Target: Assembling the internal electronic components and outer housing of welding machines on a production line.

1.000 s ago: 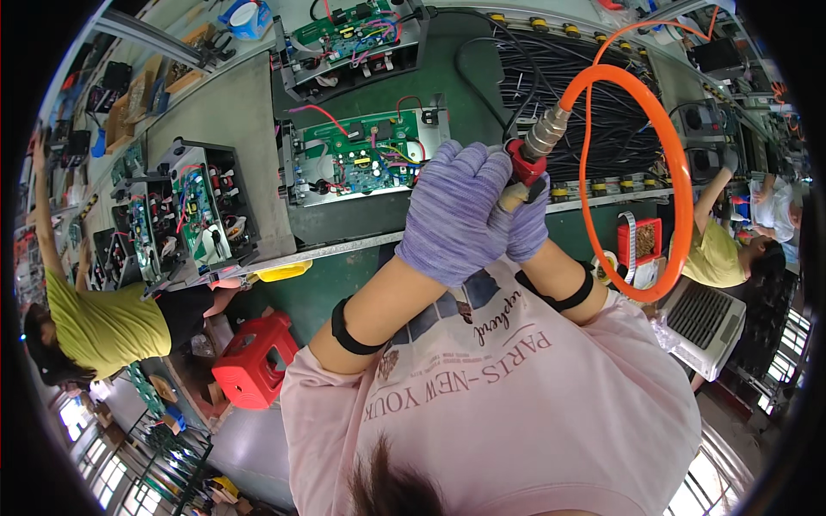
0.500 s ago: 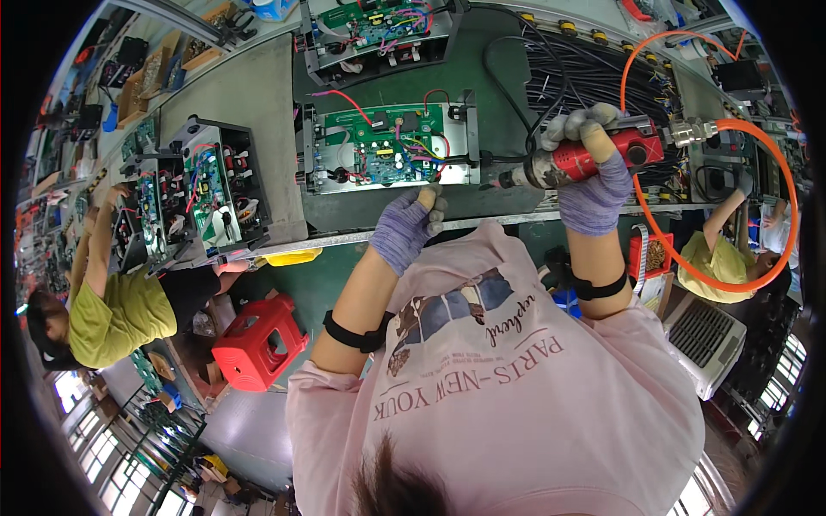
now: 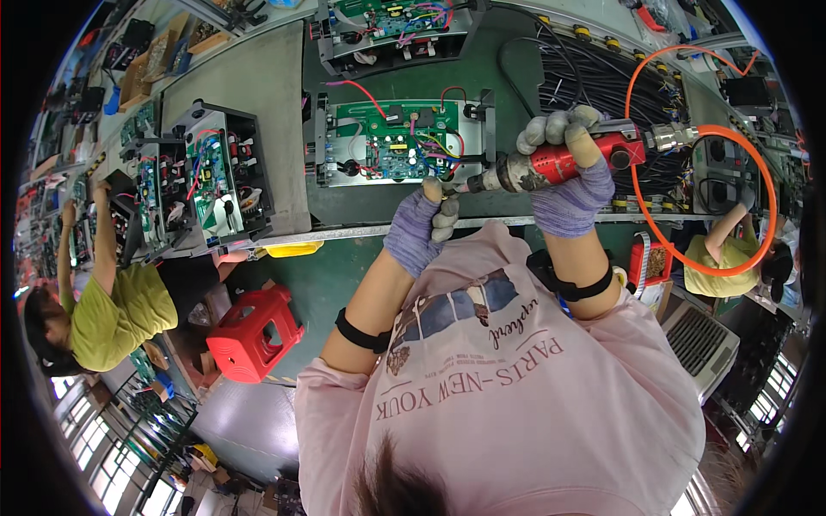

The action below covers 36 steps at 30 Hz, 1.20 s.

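In purple gloves with pale fingertips, my right hand [image 3: 571, 193] grips a red air screwdriver [image 3: 551, 163] lying nearly level. Its bit points left and reaches the fingertips of my left hand [image 3: 417, 225]. Those fingers are pinched together at the front edge of an open metal chassis; anything between them is too small to make out. A green circuit board [image 3: 387, 142] with red, purple and yellow wires sits in the chassis [image 3: 348, 175]. A black cable runs from the chassis's right side, partly behind the tool.
An orange air hose [image 3: 770, 198] loops down from the tool's right end. Behind lie a bundle of black cables [image 3: 594, 86] and another chassis [image 3: 391, 56]. More board units [image 3: 219, 185] stand on the left. A co-worker in yellow [image 3: 129, 314] and a red stool [image 3: 255, 335] are at left.
My right hand has brought the screwdriver leftward, so its bit now meets my left fingertips. The left hand stays by the chassis's front edge, and the whole view has shifted slightly.
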Available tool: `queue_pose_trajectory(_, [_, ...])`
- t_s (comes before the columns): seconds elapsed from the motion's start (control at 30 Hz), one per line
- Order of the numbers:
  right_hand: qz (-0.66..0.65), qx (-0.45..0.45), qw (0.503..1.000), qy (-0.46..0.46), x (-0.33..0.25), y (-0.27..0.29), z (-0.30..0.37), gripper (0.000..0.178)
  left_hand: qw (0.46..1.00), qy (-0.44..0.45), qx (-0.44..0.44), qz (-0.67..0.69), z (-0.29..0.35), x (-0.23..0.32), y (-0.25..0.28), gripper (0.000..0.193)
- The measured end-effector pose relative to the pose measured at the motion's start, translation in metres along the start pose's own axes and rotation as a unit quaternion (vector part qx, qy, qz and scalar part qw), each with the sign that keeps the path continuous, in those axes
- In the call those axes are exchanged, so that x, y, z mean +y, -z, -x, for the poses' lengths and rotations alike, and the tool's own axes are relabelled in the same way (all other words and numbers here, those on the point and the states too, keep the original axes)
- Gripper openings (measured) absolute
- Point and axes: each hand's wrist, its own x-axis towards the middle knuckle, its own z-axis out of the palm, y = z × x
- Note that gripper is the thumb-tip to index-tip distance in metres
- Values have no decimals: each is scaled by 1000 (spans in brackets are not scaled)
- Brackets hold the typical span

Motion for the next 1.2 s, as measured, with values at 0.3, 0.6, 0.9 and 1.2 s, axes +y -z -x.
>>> queue_pose_trajectory(0.3, [33, -71, 997, 6, 0, 0, 7, 12, 970, -121, 141, -157, 9, -2, -36, 33])
queue_pose_trajectory(0.6, [-19, -3, 1000, -23, -10, 6, 4, 14, 997, 37, -60, -33, -1, 8, -4, 36])
queue_pose_trajectory(0.9, [-89, 49, 995, 11, -21, 26, 1, 11, 682, -143, 291, -656, -10, 27, -14, 36])
queue_pose_trajectory(1.2, [-69, 71, 994, 46, -30, 38, 2, 11, 203, -286, 129, -928, -46, 55, -18, 25])
